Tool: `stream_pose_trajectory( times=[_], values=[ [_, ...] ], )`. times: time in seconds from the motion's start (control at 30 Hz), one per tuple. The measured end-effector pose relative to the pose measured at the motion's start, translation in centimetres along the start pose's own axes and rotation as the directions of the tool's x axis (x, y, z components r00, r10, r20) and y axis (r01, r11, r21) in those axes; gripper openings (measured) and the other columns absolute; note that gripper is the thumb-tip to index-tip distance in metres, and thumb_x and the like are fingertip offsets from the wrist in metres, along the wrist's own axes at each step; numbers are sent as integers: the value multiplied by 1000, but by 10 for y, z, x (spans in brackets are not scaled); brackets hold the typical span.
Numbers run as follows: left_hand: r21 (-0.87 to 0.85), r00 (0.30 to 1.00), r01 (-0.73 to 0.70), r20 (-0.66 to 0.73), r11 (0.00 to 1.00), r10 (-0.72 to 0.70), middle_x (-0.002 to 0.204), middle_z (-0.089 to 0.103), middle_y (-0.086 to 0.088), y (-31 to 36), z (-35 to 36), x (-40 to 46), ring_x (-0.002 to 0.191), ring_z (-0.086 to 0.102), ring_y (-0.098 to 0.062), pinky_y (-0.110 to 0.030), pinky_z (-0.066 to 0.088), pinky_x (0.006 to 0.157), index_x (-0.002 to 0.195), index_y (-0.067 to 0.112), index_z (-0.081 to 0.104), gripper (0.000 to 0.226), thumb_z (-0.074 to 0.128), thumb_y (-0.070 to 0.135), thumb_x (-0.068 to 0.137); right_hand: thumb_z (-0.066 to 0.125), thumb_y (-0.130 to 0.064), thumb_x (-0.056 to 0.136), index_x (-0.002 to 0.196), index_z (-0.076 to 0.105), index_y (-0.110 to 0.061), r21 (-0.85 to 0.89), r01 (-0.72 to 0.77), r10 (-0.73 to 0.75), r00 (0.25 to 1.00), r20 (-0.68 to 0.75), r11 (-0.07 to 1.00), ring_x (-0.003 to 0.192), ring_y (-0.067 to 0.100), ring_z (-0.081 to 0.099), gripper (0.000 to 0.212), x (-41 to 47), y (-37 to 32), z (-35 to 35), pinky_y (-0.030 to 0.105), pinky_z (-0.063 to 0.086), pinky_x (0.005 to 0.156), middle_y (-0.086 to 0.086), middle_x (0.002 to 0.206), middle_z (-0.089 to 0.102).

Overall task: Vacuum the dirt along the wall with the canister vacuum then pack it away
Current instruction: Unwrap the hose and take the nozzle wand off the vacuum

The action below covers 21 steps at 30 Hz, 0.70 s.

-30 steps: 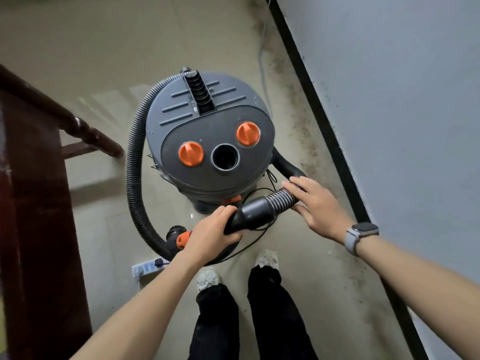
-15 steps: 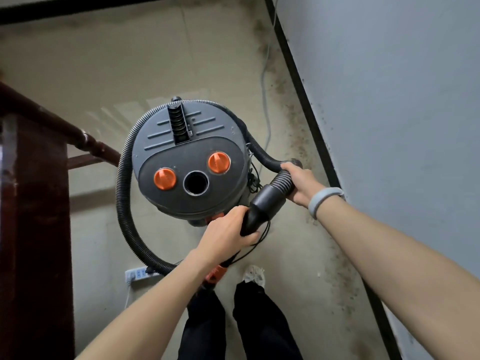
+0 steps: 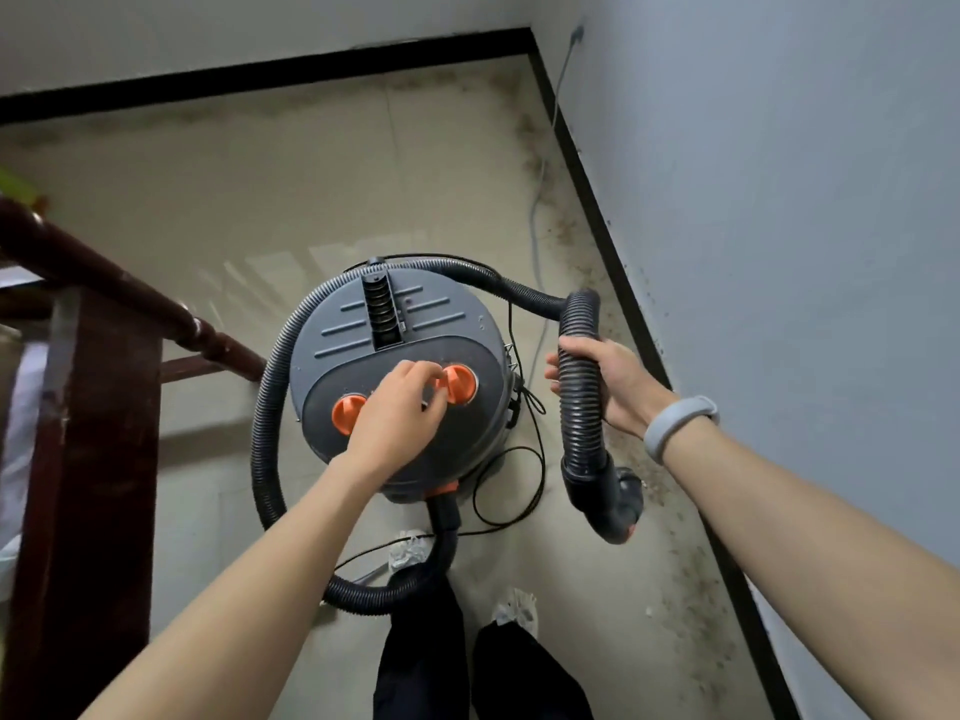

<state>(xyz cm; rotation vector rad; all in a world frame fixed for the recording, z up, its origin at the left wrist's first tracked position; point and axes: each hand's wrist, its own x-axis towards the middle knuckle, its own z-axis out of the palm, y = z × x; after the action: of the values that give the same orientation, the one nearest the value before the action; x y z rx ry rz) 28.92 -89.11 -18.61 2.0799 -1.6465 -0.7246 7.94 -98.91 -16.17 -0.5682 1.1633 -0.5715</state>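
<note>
The grey canister vacuum (image 3: 363, 324) stands on the tiled floor, seen from above, with two orange knobs (image 3: 462, 384) on its lid. My left hand (image 3: 395, 413) lies on the lid between them, covering the middle hole, fingertips at the right knob's left edge; I cannot tell whether it grips the knob. My right hand (image 3: 618, 381) is closed around the black ribbed hose (image 3: 582, 407) to the right of the canister. The hose's curved end piece (image 3: 618, 506) hangs below that hand. Dark dirt (image 3: 670, 517) is scattered along the right wall's base.
A dark wooden banister (image 3: 104, 272) runs along the left. The hose loops around the canister's left side and past my feet (image 3: 514, 605). A thin black power cord (image 3: 537, 459) lies looped beside the canister. A pale cable (image 3: 537, 210) trails along the black baseboard (image 3: 613, 241).
My left hand let go of the hose end and moved onto the vacuum lid. My right hand carried the hose up and to the right, so the end piece now hangs free.
</note>
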Motion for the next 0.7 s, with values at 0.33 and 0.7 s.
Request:
stream_pose_trajectory(
  times=[0.33,0.7],
  values=[
    [-17,998,45,49,999,-44,121,54,-10,-30,-28,55,116,49,-25,-34,38,97,120,9,56,29,52,17,93,63,-12,87,93,47,-2,-209,-76,2,943,-333,975,42,19,57,19,21,10,25,25,51,42,12,65,56],
    [168,969,210,96,963,-228,142,37,-15,-111,-48,159,130,34,-34,-47,33,105,137,11,41,44,46,24,95,67,-19,80,119,45,-1,-285,-125,-91,764,-639,950,85,28,61,48,93,29,38,39,53,72,15,101,60]
  ],
)
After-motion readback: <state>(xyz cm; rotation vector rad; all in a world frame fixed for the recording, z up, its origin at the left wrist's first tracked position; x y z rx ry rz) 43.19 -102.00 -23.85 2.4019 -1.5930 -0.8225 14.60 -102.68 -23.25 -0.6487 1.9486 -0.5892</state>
